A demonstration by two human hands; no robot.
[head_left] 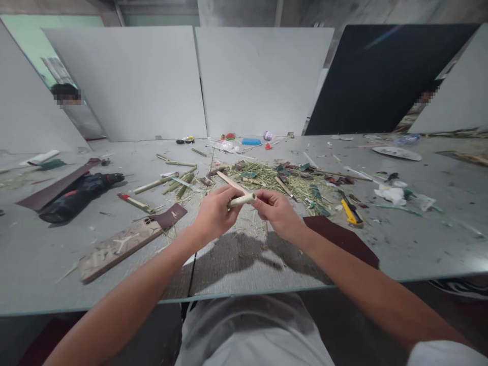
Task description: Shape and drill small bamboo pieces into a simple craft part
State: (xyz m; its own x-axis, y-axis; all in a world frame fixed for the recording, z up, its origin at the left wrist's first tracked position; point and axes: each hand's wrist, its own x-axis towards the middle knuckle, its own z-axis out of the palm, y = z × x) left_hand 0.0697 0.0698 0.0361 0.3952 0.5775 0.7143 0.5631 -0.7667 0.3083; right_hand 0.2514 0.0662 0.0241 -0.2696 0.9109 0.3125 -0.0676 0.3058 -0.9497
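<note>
Over the middle of the table, my left hand (218, 211) is wrapped around a pale green bamboo stem (242, 200), its open end tilted up to the right. My right hand (276, 209) is closed in a pinch at that end; what sits between its fingertips is hidden. A light wooden strip (230, 181) shows just behind the stem, and I cannot tell whether a hand holds it. Beyond both hands lies a heap of green shavings (267, 175) mixed with dark scraps. A slim wooden-handled tool (284, 187) rests on the heap.
At left lie a black drill (80, 198), cut bamboo pieces (181, 184) and a patterned phone case (120, 246). A yellow utility knife (349, 209) and a dark maroon sheet (343, 239) are at right. Upright white panels (263, 81) line the back; people are partly visible behind them.
</note>
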